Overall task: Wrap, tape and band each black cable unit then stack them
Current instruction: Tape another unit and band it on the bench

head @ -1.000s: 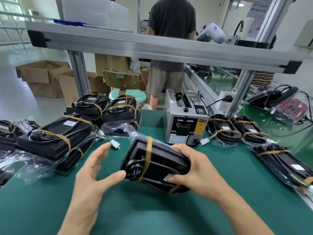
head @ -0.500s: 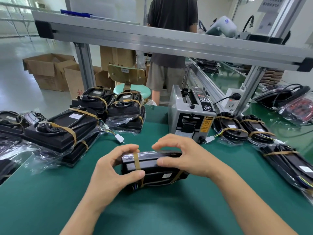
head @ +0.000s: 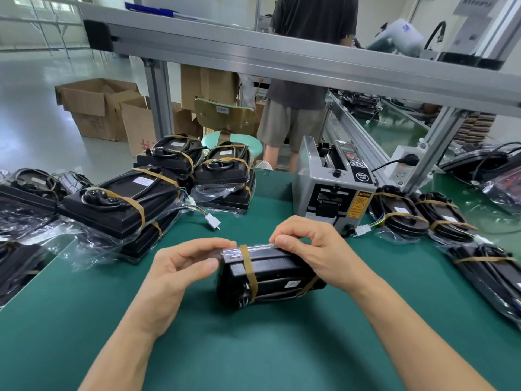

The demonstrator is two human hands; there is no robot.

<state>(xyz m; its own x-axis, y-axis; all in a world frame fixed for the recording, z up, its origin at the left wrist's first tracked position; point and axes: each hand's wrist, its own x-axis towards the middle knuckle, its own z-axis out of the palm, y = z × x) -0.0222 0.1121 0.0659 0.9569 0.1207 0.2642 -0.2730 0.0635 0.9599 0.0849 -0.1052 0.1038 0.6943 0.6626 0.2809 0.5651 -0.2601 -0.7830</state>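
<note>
I look down on a green mat (head: 253, 348) filling the lower half of the frame. At centre sits the unit (head: 270, 277), a black block wrapped in clear film, standing on its edge on the mat. 2 tan bands (head: 249, 272) cross it, 1 near its left end and 1 near its lower right corner. A small white label shows on its side.

My left hand (head: 180, 269) is at the unit's left end, fingers curled, fingertips and thumb pinching the film at the top left corner. My right hand (head: 313, 249) arches over the top right of the unit, forefinger and thumb pinching the film along the top edge. Both hands grip the film on the unit.

In the left of the frame lies a stack (head: 121, 210) of finished black units, banded and bagged, with a white plug on coloured wires trailing toward centre. Behind it, 2 more stacks (head: 197, 170) sit at the mat's far edge. At centre right stands a grey tape dispenser (head: 332, 190) with a yellow warning sticker. To its right, 2 banded units (head: 417, 215) lie side by side, and another lies at the right edge.

An aluminium rail (head: 282, 57) crosses the upper frame. Beyond it stands a person (head: 307, 80) in a dark shirt and shorts, beside cardboard boxes (head: 107, 111) in the upper left.
</note>
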